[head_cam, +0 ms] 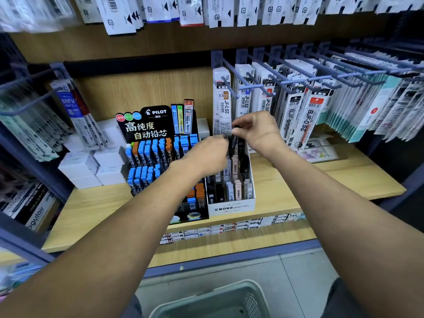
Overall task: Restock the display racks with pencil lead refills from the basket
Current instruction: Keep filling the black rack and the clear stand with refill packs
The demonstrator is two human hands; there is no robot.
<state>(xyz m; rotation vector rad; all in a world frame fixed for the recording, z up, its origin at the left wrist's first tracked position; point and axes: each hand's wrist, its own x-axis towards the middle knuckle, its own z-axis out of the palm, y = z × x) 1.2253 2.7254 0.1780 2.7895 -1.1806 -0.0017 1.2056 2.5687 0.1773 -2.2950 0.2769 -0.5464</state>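
Both hands work over the white cardboard MONO rack [231,206]: right hand [257,129] fingers pinch a slim dark lead refill case [234,140] above the back row, left hand [206,157] fingers curled, blurred, contents unclear. Rack partly filled, some slots open; grey plastic basket [213,299] sits below on the floor, so restocking looks midway. Arms extended forward, wrists nearly touching.

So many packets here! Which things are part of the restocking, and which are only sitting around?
In the job: Mono graph rack, Pilot lead rack, basket, dark lead case pinched by right hand, left hand.
Sitting around: hanging pen refills, white boxes.
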